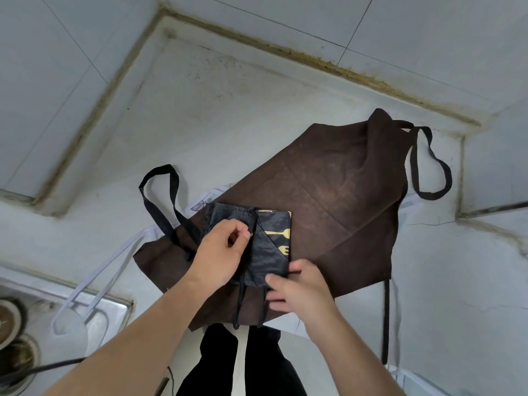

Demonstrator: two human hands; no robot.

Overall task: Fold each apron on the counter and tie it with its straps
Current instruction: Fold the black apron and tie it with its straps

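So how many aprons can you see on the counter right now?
3, maybe more hidden: a folded black apron under both hands, a brown apron spread beneath it, and a white apron peeking out from under the brown one.

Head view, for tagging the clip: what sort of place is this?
Probably a home kitchen: a tiled wall behind a stained counter, a steel sink at lower left, aprons being folded.

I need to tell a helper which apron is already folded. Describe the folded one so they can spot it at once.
Start at the grey counter and find the big brown apron spread flat on it. On its near left part lies the folded black apron, a small packet between the left hand and right hand. It alone is folded small, with gold fork prints and thin black straps.
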